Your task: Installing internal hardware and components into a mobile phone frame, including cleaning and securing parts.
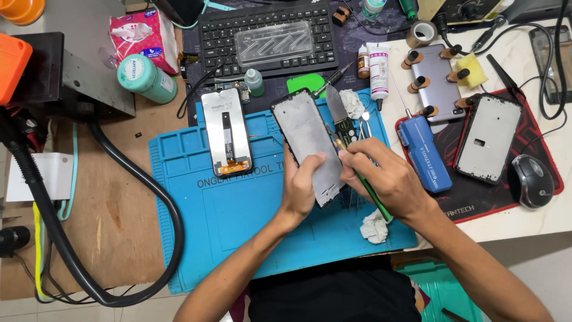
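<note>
The phone frame (311,146), black-edged with a bare grey inner face, lies tilted over the blue work mat (238,220), its long axis running from upper left, near the keyboard (265,36), down to lower right toward the person. The left hand (301,185) is closed on the frame's lower end, thumb pressed on the grey face, fingers wrapped under the edge. The right hand (381,176) sits just to the right of the frame, fingers pinched shut around a green-handled tool (364,182); the tool's tip meets the frame's right long edge, near mid-length. Both hands are at the frame, the left bearing it, the right working at its side.

A phone display assembly (226,132) lies face down on the mat to the left, apart from the frame. A crumpled white wipe (374,226) rests by the right wrist. A blue case (424,154) and a second frame (490,137) lie further right.
</note>
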